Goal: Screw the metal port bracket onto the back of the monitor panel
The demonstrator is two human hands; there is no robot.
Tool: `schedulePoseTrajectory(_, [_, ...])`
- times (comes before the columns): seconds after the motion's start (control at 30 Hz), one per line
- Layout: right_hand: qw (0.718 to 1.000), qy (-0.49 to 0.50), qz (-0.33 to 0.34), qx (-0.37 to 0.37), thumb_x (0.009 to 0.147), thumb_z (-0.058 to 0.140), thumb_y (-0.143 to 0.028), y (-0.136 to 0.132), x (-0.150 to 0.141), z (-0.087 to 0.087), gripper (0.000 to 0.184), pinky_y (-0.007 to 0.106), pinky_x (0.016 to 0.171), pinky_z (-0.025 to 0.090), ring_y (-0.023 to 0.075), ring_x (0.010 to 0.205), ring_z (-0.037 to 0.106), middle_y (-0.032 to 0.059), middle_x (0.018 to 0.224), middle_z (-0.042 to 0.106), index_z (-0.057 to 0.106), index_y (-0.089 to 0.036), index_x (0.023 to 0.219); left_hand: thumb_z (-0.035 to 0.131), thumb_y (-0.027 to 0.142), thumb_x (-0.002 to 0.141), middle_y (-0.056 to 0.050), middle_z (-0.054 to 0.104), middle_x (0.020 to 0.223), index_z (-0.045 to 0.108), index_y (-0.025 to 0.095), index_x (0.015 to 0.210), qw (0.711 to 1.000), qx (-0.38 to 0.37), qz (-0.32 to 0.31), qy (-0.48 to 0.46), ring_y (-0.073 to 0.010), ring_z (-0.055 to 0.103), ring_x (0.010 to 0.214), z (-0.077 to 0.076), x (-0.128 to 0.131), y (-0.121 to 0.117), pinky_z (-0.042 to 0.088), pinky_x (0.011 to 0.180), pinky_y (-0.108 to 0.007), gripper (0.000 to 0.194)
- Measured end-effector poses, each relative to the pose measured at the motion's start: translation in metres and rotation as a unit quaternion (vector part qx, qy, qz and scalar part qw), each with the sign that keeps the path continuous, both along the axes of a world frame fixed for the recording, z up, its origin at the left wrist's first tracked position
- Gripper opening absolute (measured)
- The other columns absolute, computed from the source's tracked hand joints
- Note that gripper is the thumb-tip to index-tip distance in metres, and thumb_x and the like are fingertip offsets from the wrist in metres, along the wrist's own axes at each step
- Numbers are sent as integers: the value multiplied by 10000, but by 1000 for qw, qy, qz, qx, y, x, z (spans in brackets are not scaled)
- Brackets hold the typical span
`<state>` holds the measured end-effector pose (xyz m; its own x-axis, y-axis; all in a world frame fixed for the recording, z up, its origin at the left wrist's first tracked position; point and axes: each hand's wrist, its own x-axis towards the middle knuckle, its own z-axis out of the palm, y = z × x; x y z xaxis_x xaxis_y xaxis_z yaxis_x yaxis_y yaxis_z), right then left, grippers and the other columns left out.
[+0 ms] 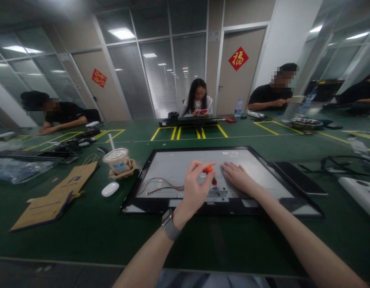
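A display panel (173,160) with a black frame and a grey metal back lies flat on the table before me. My left hand (197,182), with a watch at the wrist, pinches a short orange-and-black screwdriver (208,170) between thumb and fingers. Its lower end is close above a small metal bracket (219,194) near the panel's front edge; whether it touches cannot be made out. My right hand (237,176) rests flat on the panel's back, fingers stretched out, holding nothing. Thin cables (161,185) run across the panel left of my left hand.
Left of the panel are a drink cup (117,160) in a cardboard holder, a white mouse (110,189) and brown paper bags (61,192). A dark flat slab (299,178) and a white device (360,196) lie at right. Several people sit around the green table (91,244).
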<state>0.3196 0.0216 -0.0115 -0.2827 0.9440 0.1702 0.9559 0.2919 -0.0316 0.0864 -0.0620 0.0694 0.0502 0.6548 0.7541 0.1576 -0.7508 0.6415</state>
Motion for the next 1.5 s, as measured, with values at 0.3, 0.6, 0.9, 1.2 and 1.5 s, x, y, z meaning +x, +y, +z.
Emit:
schedulePoseTrajectory(0.3, [1000, 1, 0, 3, 1022, 308, -282, -2, -1, 2, 507, 584, 1127, 359, 328, 1430, 432, 169, 1561, 479, 521, -186, 1472, 748, 298, 870, -5, 530, 846, 748, 204, 907, 999, -18, 31, -24, -143, 559, 784, -1, 0, 4, 492, 763, -280, 102])
schedulePoseTrajectory(0.6, [1000, -4, 13, 12, 1020, 320, -271, -1, 1, 0, 502, 594, 1125, 363, 331, 1423, 444, 182, 1555, 482, 521, -167, 1469, 490, 204, 999, -89, 647, 1055, 685, 192, 1201, 995, -61, -73, -36, -192, 636, 995, 1, -2, 2, 512, 914, -356, 281])
schedulePoseTrajectory(0.9, [1000, 11, 10, 15, 1016, 311, -280, 0, 3, -3, 508, 601, 1121, 365, 328, 1422, 446, 154, 1552, 495, 520, -224, 1476, 580, 277, 980, -48, 602, 965, 737, 221, 1145, 996, -73, -37, -46, -157, 612, 900, -1, -1, 5, 516, 862, -314, 234])
schedulePoseTrajectory(1.2, [1000, 5, -3, -6, 1027, 291, -305, 0, 0, 1, 525, 595, 1140, 340, 330, 1445, 414, 166, 1577, 456, 497, -178, 1492, 646, 291, 934, -53, 596, 1006, 756, 216, 1033, 996, -71, -30, -39, -172, 607, 944, -3, 1, 4, 505, 901, -328, 166])
schedulePoseTrajectory(1.5, [1000, 4, 1, 8, 1030, 307, -300, 0, 1, -2, 504, 583, 1135, 351, 319, 1437, 428, 159, 1564, 478, 516, -213, 1480, 462, 277, 1025, -86, 676, 1049, 705, 193, 1163, 993, -86, -72, -47, -197, 642, 1009, 1, -2, 3, 502, 939, -350, 293])
